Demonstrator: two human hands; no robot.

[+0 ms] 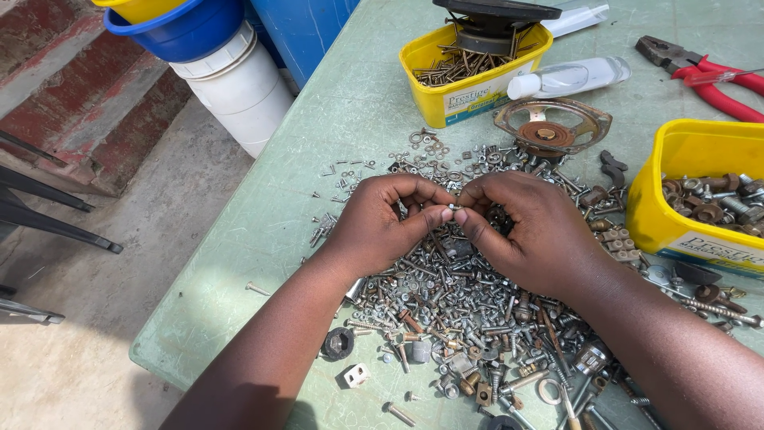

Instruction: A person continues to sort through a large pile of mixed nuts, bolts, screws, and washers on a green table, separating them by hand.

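While sunlight is falling across a pale green table (pixel 334 103), a person is sitting over it and looking down at both bare hands. At the upper left of the frame, stacked plastic buckets (pixel 215 56) — blue on white — are standing on the concrete floor beside the table's edge. Moving right, the left hand (pixel 382 223) is curling inward at the centre of the frame, its thumb and fingers pinching a small silvery fastener (pixel 452 209). The right hand (pixel 529 227) is meeting it, fingertips closing on the same tiny piece, so both hands are grasping it together just above a wide heap of mixed screws, nuts and bolts (pixel 469 310). I cannot tell whether the piece is a nut on a screw or a single part; it is too small.

At the upper centre, a yellow tub of nails (pixel 469 76) is sitting with a dark round part on top. To its right a clear plastic bottle (pixel 569 77) is lying on its side, and a rusty speaker frame (pixel 553 127) is lying below it. At the far right, a second yellow tub (pixel 700 199) is holding rusty nuts, with red-handled pliers (pixel 704 76) above it.

As a judgement: the pinched piece could be slipping free and vanishing into the heap beneath — it looks like its neighbours. Sharp screw tips could also be pricking bare fingers, and loose pieces near the table's left edge could be rolling off onto the floor.
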